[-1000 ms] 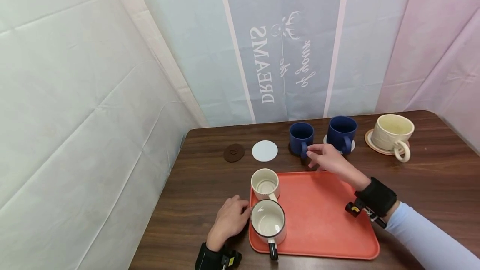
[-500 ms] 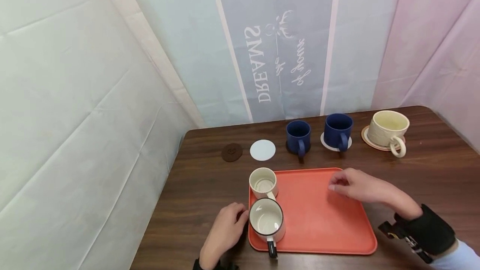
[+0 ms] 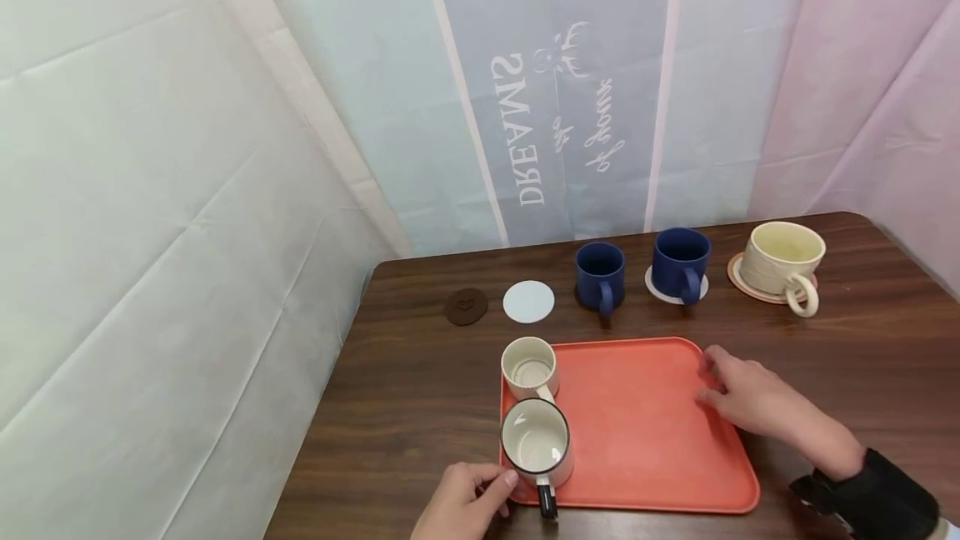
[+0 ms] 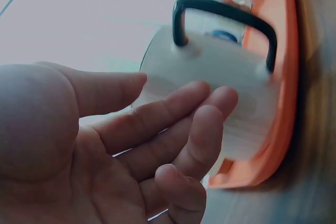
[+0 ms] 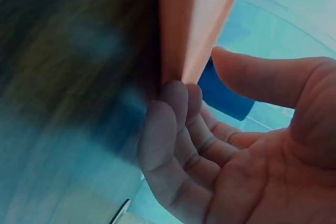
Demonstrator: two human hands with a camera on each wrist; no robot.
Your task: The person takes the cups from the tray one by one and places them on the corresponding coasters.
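My left hand [image 3: 467, 500] is at the front left corner of the red tray [image 3: 645, 423], beside a cream mug with a black rim and black handle [image 3: 536, 444]. In the left wrist view its fingers are loosely bent near the mug, and thumb and fingers stand apart. Behind that mug, a ribbed cream cup [image 3: 529, 365] stands on the tray. My right hand [image 3: 753, 394] is at the tray's right edge. The right wrist view has its bent fingertips [image 5: 176, 98] at the tray's rim, with the thumb apart on the other side.
Along the back of the dark wooden table stand a small blue mug [image 3: 599, 273], a larger blue mug [image 3: 679, 261] and a wide cream mug [image 3: 783, 257], each on a coaster. Left of them lie a white coaster [image 3: 528, 302] and a brown coaster [image 3: 467, 307].
My right hand has left the small blue mug's handle and moved right and forward to the tray's right edge. My left hand has slid toward the tray's front left corner. The mugs stay put.
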